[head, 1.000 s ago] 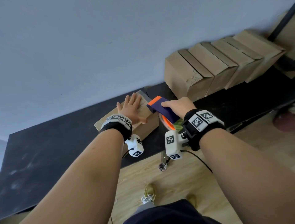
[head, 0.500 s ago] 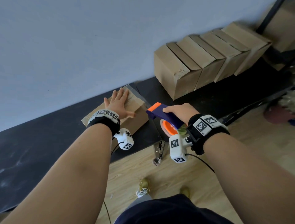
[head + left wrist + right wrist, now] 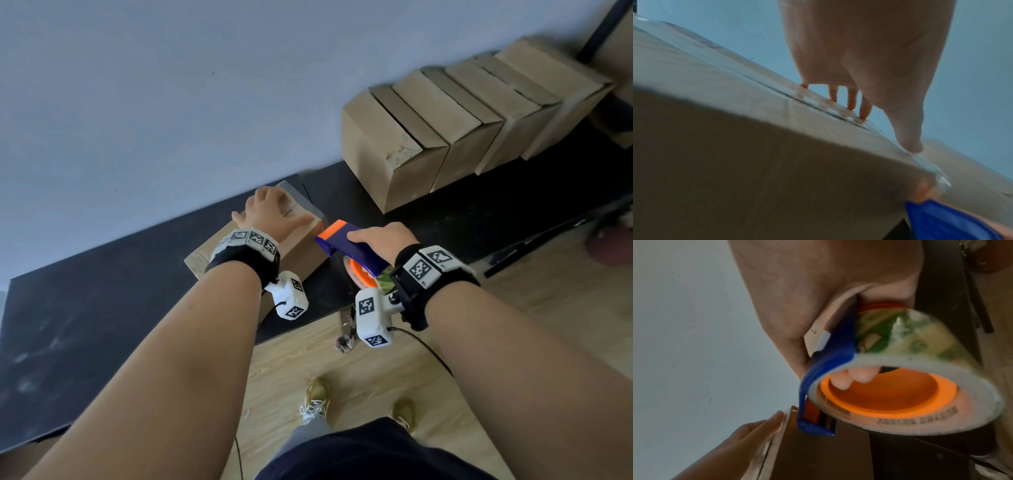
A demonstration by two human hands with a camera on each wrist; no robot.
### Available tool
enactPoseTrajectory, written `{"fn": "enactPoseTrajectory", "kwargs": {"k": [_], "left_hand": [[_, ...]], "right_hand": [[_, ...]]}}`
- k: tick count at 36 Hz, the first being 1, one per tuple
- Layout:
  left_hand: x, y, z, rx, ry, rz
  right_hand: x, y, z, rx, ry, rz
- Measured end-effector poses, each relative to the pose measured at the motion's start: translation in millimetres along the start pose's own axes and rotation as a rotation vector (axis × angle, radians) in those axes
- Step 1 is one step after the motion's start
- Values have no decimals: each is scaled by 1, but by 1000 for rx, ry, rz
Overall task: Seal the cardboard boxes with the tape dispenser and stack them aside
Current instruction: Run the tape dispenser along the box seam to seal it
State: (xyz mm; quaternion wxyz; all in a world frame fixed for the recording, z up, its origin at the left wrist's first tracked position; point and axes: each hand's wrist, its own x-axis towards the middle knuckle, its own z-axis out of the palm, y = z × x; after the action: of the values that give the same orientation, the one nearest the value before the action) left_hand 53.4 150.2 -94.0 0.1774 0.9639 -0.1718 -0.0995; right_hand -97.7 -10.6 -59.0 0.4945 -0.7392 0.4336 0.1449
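A small brown cardboard box (image 3: 301, 251) lies on the black table (image 3: 102, 308), with clear tape along its top seam (image 3: 818, 105). My left hand (image 3: 270, 212) lies flat on the box top; its fingers (image 3: 852, 99) and thumb (image 3: 910, 142) press on the tape. My right hand (image 3: 380, 240) grips the blue and orange tape dispenser (image 3: 346, 245), whose front end (image 3: 813, 426) meets the box's right side just below the top edge. My fingers (image 3: 855, 378) curl through the orange core of the tape roll (image 3: 920, 378).
A row of several closed cardboard boxes (image 3: 462, 123) leans along the grey wall at the back right. The table's near edge (image 3: 308, 325) ends above wooden floor, where my shoes (image 3: 317, 399) stand. A dark bar (image 3: 548, 240) lies at the right.
The dispenser has moved off the box top and down to its right side. My left hand has stayed pressed on the box top. The head view has shifted slightly.
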Motion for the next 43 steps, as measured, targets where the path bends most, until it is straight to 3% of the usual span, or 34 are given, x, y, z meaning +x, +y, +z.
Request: {"fn": "enactPoseTrajectory", "kwargs": {"k": [7, 14, 20, 26, 29, 35, 40, 43], "left_hand": [[-4, 0, 13, 66, 94, 18], [-2, -4, 22, 120, 104, 39], [-4, -5, 23, 94, 124, 45], [-4, -4, 26, 99, 134, 28], [-5, -2, 29, 115, 144, 14], [-5, -3, 32, 135, 173, 4], [-9, 0, 33, 160, 173, 8], [-9, 0, 32, 158, 169, 12]], "right_hand": [[10, -12, -1, 6, -17, 31], [17, -23, -7, 24, -74, 49], [22, -26, -13, 51, -243, 99], [30, -24, -15, 5, -276, 59], [38, -18, -17, -39, -258, 69], [48, 14, -16, -148, -79, 158], [56, 21, -7, -114, 56, 96], [62, 10, 2, -194, 61, 108]]}}
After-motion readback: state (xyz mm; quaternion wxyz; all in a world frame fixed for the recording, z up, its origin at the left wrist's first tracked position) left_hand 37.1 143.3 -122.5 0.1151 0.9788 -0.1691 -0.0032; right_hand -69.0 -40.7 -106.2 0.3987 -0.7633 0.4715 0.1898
